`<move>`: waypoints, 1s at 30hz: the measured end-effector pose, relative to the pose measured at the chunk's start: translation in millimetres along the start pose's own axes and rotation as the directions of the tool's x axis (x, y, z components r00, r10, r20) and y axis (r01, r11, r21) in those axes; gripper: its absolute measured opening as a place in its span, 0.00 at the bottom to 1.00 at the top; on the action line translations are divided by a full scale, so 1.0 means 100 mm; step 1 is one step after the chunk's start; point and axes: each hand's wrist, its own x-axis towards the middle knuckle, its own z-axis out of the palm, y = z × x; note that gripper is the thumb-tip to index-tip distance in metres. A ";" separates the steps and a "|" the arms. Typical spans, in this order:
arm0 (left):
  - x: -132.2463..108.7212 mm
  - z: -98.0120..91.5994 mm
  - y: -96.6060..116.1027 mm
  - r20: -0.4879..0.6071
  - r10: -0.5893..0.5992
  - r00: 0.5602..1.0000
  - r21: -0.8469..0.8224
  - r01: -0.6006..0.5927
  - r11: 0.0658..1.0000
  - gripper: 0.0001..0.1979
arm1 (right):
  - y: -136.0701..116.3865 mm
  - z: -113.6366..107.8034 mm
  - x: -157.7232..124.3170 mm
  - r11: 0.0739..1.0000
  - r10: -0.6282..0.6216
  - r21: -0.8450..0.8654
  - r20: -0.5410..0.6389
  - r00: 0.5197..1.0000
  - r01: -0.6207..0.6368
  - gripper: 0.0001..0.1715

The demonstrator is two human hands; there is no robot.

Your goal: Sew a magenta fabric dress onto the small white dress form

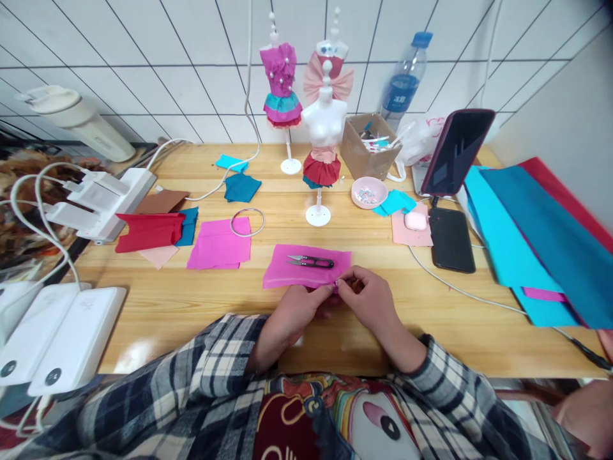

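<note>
Pinching near edge of magenta cloth (299, 275), spread on table (215, 313) beneath black snips (318, 262), between closed fingers (322, 296) of left hand (293, 312) and right hand (372, 297). Apparently working edge; next, probably calls for steady tension.

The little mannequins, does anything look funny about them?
Yes, the front mannequin looks half-dressed: red skirt below, bare white chest above. The magenta-clad mannequin behind is covered top and bottom.
</note>
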 end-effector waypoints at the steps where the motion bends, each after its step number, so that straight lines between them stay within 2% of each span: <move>1: 0.00 0.00 0.00 0.002 -0.005 1.000 -0.013 0.005 1.000 0.15 | 0.01 -0.01 0.00 1.000 -0.012 -0.022 -0.014 1.000 0.012 0.07; 6: -0.04 -0.04 0.01 0.015 -0.029 0.999 -0.049 0.029 0.998 0.13 | 0.09 -0.11 0.03 0.988 -0.049 -0.152 -0.061 0.997 0.039 0.07; 10: -0.07 -0.07 0.00 0.051 -0.091 0.995 -0.125 0.096 0.987 0.12 | 0.22 -0.26 0.04 0.957 -0.100 -0.284 -0.146 0.984 0.055 0.07; 15: -0.09 -0.13 0.00 0.109 -0.152 0.982 -0.188 0.171 0.967 0.10 | 0.38 -0.45 0.01 0.932 -0.104 -0.363 -0.223 0.969 0.017 0.06; 17: -0.10 -0.15 0.01 0.139 -0.169 0.976 -0.222 0.197 0.955 0.09 | 0.43 -0.51 -0.01 0.942 -0.067 -0.336 -0.243 0.968 -0.019 0.06; 20: -0.12 -0.17 0.02 0.139 -0.192 0.972 -0.243 0.221 0.945 0.06 | 0.42 -0.58 0.02 0.988 0.025 -0.141 -0.217 0.976 -0.057 0.08; 23: -0.14 -0.18 0.02 0.122 -0.211 0.970 -0.259 0.237 0.937 0.06 | 0.27 -0.68 0.19 0.996 0.016 0.084 -0.170 0.985 -0.002 0.11; 26: -0.14 -0.19 -0.01 0.097 -0.241 0.966 -0.287 0.259 0.922 0.05 | -0.03 -0.82 0.55 0.971 -0.114 0.184 -0.202 0.973 0.152 0.12; 28: -0.13 -0.20 -0.04 0.093 -0.219 0.971 -0.309 0.237 0.921 0.04 | -0.28 -0.94 0.90 0.959 -0.234 0.091 -0.271 0.934 0.267 0.11; 30: -0.10 -0.21 -0.09 0.110 -0.195 0.975 -0.316 0.220 0.923 0.05 | -0.52 -1.05 1.29 0.938 -0.346 -0.102 -0.366 0.864 0.332 0.08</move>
